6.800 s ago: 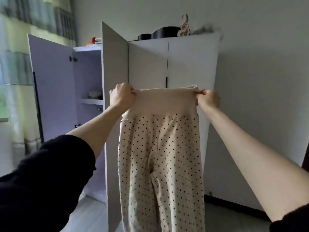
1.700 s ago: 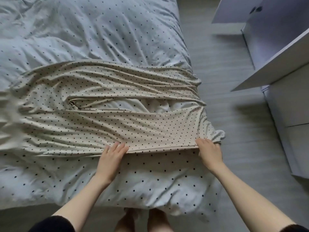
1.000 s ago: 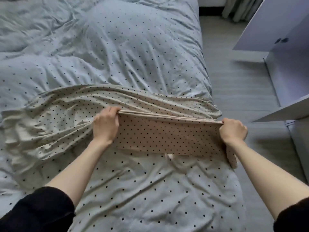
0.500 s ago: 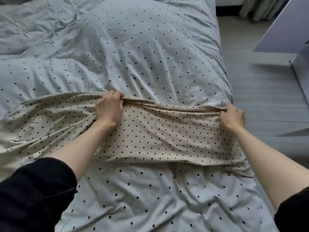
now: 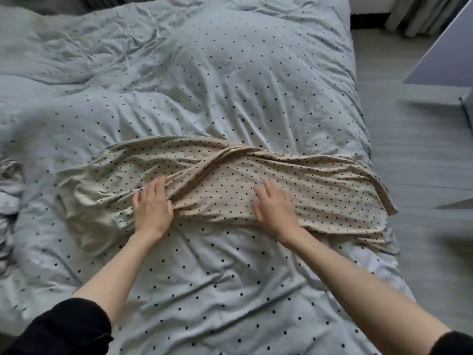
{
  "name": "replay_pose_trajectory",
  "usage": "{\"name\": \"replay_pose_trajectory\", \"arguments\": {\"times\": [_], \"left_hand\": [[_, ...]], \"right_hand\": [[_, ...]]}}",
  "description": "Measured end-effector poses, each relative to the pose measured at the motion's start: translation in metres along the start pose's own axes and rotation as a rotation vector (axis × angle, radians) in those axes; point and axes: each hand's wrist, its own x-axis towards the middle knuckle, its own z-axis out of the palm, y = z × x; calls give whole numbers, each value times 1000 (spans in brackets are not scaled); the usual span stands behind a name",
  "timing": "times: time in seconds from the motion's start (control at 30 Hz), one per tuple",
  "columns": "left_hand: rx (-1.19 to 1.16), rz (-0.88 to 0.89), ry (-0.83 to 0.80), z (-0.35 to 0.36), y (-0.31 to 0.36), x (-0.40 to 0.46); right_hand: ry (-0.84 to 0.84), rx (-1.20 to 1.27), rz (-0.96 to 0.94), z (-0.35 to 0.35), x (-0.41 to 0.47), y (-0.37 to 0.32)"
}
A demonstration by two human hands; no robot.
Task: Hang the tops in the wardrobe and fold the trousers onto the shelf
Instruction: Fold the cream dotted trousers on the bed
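The beige polka-dot trousers (image 5: 320, 185) lie folded lengthwise across the bed, one leg over the other, with the waist end at the right near the bed's edge. My left hand (image 5: 153, 204) lies flat on the wrinkled middle of the fabric, fingers straight. My right hand (image 5: 275, 207) presses flat on the trousers a little to the right, fingers spread. Neither hand grips the cloth.
The bed carries a pale blue dotted duvet (image 5: 204, 73). A bunched white garment (image 5: 10, 190) lies at the left edge. A wardrobe door (image 5: 450, 52) stands open at the upper right over the grey wooden floor (image 5: 409, 149). Curtains (image 5: 419, 14) hang at the top right.
Both hands have let go of the folded edge they were gripping and now lie flat on the trousers nearer me. The top leg has settled onto the lower one.
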Motion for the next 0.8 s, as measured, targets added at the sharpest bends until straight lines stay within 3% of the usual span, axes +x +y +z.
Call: {"name": "replay_pose_trajectory", "arguments": {"times": [0.1,0.27,0.43,0.53,0.67,0.73,0.8], "left_hand": [[27,-48,-19,-11,-38,-17],[95,-31,-132,-13,-103,-47],[148,48,-200,3,-129,-49],[241,164,-153,-1,-151,-30],[-28,373,174,-28,-177,-4],[-140,384,117,-53,-184,14],[-199,284,-24,-79,-191,39]], "right_hand": [[-25,-128,-155,5,1,-52],[-25,-233,-228,24,18,-129],[85,-330,-157,52,37,-177],[35,-383,-70,64,45,-196],[59,-442,1,67,51,-219],[83,-435,47,60,55,-225],[113,-406,94,52,61,-232]]}}
